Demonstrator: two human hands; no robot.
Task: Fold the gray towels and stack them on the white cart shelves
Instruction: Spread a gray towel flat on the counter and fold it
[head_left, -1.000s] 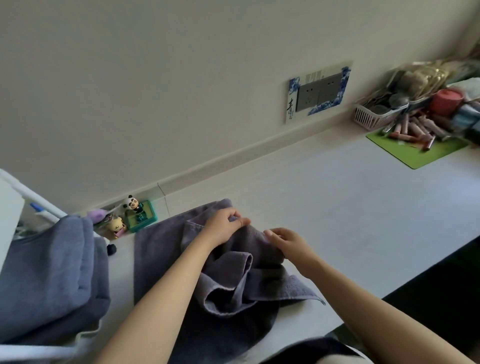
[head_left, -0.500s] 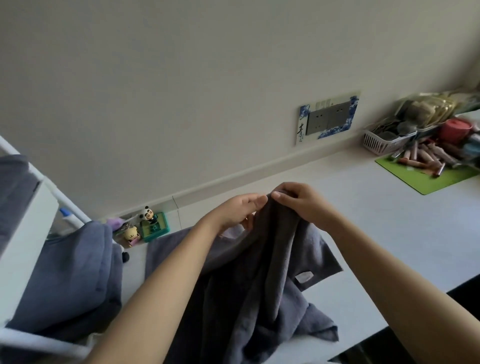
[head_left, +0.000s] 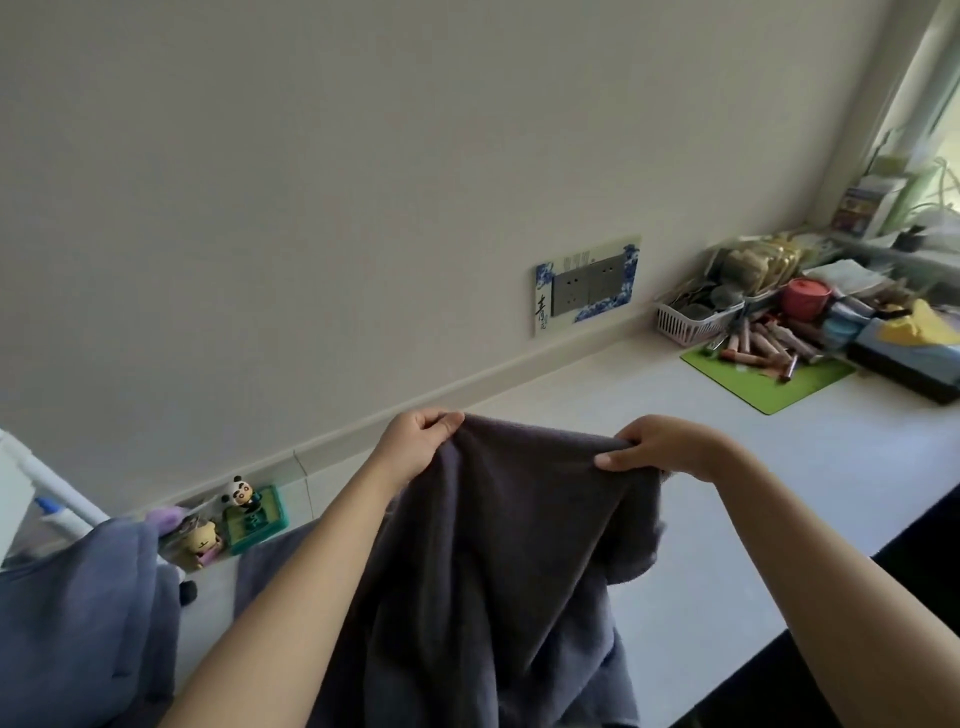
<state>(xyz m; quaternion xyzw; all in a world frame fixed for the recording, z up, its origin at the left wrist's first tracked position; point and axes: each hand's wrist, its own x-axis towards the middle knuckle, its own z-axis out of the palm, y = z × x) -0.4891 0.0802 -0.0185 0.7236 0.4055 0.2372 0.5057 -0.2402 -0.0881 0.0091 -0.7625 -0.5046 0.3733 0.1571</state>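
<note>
Since you're pinching the gray towel (head_left: 498, 545) by its top edge w/ both hands, left hand (head_left: 415, 441) & right hand (head_left: 660, 449), it hangs above the surface (head_left: 779, 493), prob to open flat for folding

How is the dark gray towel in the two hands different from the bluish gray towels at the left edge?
The dark gray towel is lifted and hangs unfolded; the bluish gray towels lie piled at the left edge beside the white cart frame. The left hand and right hand each pinch the held towel's top edge; no hand touches the pile. The held towel looks darker, the pile bluer. Both are soft terry cloth.
</note>
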